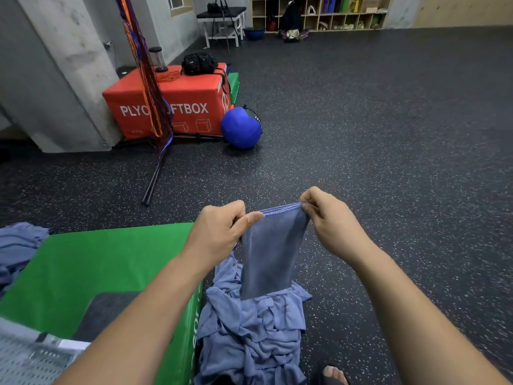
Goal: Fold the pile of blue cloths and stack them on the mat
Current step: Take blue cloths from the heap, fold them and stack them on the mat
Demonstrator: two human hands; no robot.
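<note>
Lying nearest, btm centre: pile of blue cloths point(249, 337) on the speckled floor point(388, 162), against right edge of green mat point(97, 259). Above it, L hand point(219, 232) & R hand point(330, 218) each pinch a top corner of one doubled cloth point(273, 254), held up w/ lower end on the pile. More blue cloths point(19, 245) at mat's left side. Further back: blue ball point(241, 128), red box point(172, 104).

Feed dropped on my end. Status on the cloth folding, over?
Left hand and right hand each pinch a top corner of one blue cloth. It hangs over the unfolded pile. Green mat to the left, path clear.
</note>
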